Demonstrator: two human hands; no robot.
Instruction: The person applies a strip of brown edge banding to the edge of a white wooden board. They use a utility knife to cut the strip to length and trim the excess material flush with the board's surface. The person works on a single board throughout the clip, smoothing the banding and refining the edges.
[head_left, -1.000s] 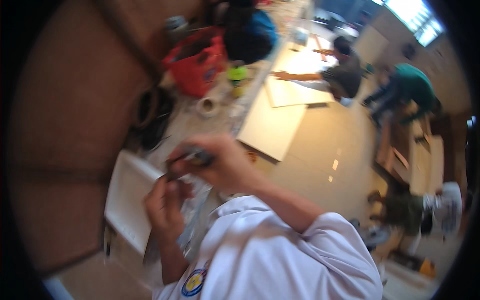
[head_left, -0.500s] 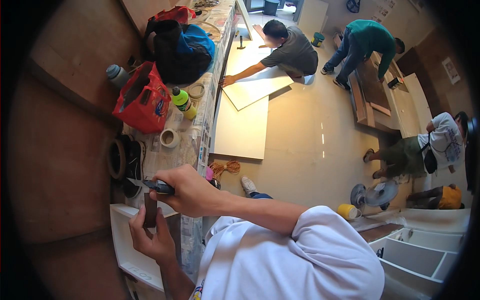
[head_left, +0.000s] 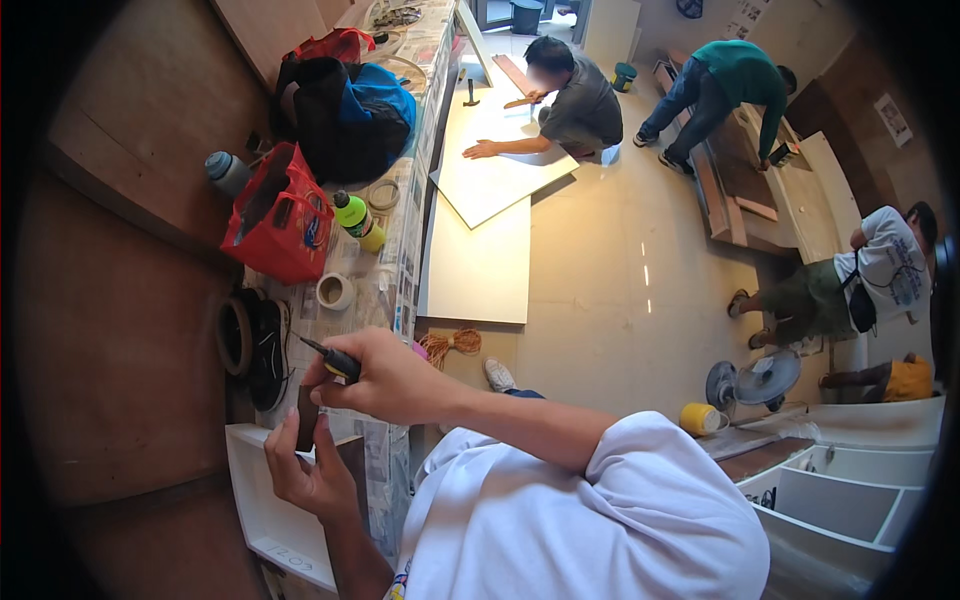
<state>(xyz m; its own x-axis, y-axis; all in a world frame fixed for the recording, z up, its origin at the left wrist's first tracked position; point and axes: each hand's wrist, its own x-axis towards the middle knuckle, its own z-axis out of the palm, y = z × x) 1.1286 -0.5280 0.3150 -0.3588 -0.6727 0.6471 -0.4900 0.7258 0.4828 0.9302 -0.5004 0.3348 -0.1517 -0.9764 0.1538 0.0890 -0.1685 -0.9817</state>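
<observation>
My right hand (head_left: 395,378) is closed round a black-handled tool (head_left: 342,365) with a thin pointed tip; its exact kind does not show. That tip points up and left, away from the strip. Below, my left hand (head_left: 312,475) pinches a short dark brown strip (head_left: 307,425) between thumb and fingers, holding it upright. The right fingertips meet the strip's upper end. Both hands are above a white open drawer-like box (head_left: 262,500) at the lower left.
A newspaper-covered bench (head_left: 395,240) carries a red bag (head_left: 283,215), a green bottle (head_left: 358,220), tape rolls (head_left: 335,291) and black shoes (head_left: 270,350). White panels (head_left: 478,260) lie beyond it, where a person in grey (head_left: 580,100) crouches. A fan (head_left: 765,378) stands at right.
The tool's tip has swung up, off the strip's top. The crouching person's hand has moved from the panel's left edge toward its middle. The whole view has shifted slightly.
</observation>
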